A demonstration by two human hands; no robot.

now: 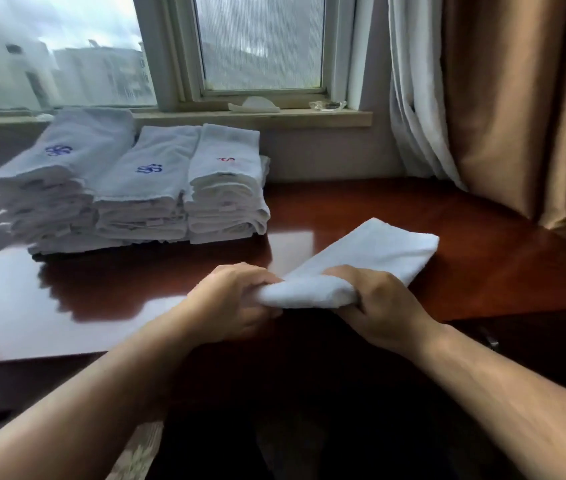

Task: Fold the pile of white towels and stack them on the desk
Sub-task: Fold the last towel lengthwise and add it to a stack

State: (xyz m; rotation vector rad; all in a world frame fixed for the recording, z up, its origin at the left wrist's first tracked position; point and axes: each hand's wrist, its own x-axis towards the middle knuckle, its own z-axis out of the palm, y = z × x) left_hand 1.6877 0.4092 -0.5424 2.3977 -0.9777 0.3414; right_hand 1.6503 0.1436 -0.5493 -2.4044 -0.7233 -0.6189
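A folded white towel point(361, 261) lies slanted over the front of the dark red desk point(343, 209), its far end toward the right. My left hand point(236, 299) grips the near left corner of the towel. My right hand point(378, 303) grips the near right corner, fingers curled under the cloth. At the back left of the desk stand three stacks of folded white towels point(129, 192), side by side. The two left stacks show blue marks on top, the right stack a red mark.
A window sill point(253, 116) runs behind the stacks, with a white scrap point(253, 105) and a clear wrapper point(328, 105) on it. White and brown curtains point(499, 98) hang at the right, down to the desk's back corner. The desk's front edge is close to my arms.
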